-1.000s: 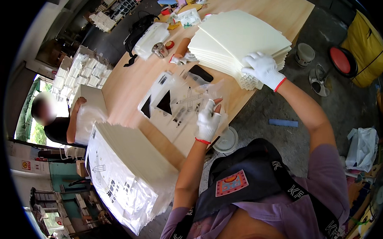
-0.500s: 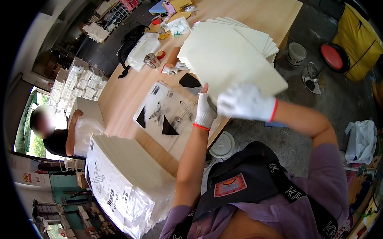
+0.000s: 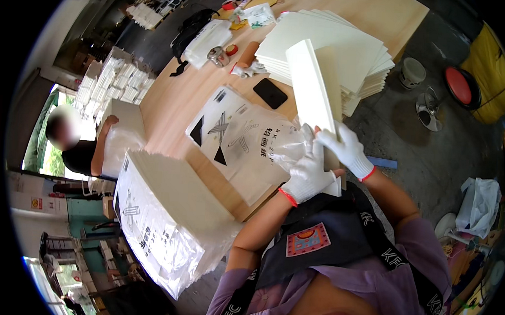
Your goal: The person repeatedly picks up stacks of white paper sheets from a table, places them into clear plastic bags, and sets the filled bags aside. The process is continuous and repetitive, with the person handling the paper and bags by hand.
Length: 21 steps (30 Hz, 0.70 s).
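A thin stack of white paper sheets [image 3: 311,84] stands tilted on edge between my hands. My right hand [image 3: 347,149], in a white glove with bare fingertips, grips its right side. Lower down, my left hand [image 3: 311,172], gloved alike, is closed about the stack's lower part; its fingers point up and partly hide the sheets. The crumpled mouth of a clear printed plastic bag [image 3: 230,151], lying flat on the table, reaches my left fingers. Behind the held sheets rises a large fanned pile of white sheets [image 3: 347,46]. A black phone [image 3: 270,93] lies between bag and pile.
A bagged paper stack [image 3: 174,216] stands at the near left of the wooden table [image 3: 164,108]. Beyond it a person [image 3: 86,150] handles clear plastic. A glass mug [image 3: 217,56] and tape roll [image 3: 231,49] lie farther back. A red stool [image 3: 458,85] and bucket [image 3: 412,72] stand right.
My hands have come nearer to me with a stack of sheets, now tilted up on edge. The view has shifted, and the phone and more of the bag are uncovered.
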Motion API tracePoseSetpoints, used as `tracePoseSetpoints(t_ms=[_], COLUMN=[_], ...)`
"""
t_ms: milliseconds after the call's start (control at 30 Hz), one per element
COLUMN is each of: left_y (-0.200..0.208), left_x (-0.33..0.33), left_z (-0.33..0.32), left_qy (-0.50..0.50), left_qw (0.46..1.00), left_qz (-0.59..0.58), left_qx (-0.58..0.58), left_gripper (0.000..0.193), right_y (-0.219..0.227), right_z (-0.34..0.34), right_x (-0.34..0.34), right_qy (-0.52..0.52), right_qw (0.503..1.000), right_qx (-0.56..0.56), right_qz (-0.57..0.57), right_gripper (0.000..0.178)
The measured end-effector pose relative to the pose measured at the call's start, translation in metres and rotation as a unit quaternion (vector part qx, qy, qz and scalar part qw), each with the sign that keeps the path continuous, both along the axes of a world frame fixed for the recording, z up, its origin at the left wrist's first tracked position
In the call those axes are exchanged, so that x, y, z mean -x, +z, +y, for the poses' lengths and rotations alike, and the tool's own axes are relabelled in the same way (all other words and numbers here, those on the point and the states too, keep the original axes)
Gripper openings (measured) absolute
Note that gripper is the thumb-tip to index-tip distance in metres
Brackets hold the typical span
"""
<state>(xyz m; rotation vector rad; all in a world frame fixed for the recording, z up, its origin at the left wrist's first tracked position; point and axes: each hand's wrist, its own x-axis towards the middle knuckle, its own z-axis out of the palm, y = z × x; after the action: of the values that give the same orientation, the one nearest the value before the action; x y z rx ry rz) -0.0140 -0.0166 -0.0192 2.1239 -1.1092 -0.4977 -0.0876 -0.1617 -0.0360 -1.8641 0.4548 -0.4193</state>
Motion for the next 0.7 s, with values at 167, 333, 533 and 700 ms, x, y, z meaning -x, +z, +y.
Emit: tracePoseSetpoints(t_ms=[167, 333, 533, 700], left_y=[-0.002, 0.053, 0.018, -0.059], left_x=[-0.063, -0.099, -0.017, 0.025], left_z=[0.038, 0.093, 0.082, 0.109], left_qy=[0.094, 0.123, -0.026, 0.045], left_qw=[0.897, 0.823, 0.974, 0.958], left_qz=[0.341, 0.387, 0.176, -0.093], left_qx=[0.265, 0.397, 0.143, 0.266], left_gripper=[0.066, 0.069, 0.058, 0.019], right_y=[0.026, 0.046, 0.052, -0.078], right_z=[-0.021, -0.02, 0.007, -0.009], right_x=[0.021, 0.019, -0.042, -0.086], right_qy=[0.037, 0.185, 0.363, 0.323], right_qw=[0.957, 0.841, 0.783, 0.912], right_qx=[0.278, 0.507, 0.443, -0.241], right_qz=[0.077, -0.036, 0.243, 0.078], right_gripper=[0.03, 0.026, 0.025, 0.032])
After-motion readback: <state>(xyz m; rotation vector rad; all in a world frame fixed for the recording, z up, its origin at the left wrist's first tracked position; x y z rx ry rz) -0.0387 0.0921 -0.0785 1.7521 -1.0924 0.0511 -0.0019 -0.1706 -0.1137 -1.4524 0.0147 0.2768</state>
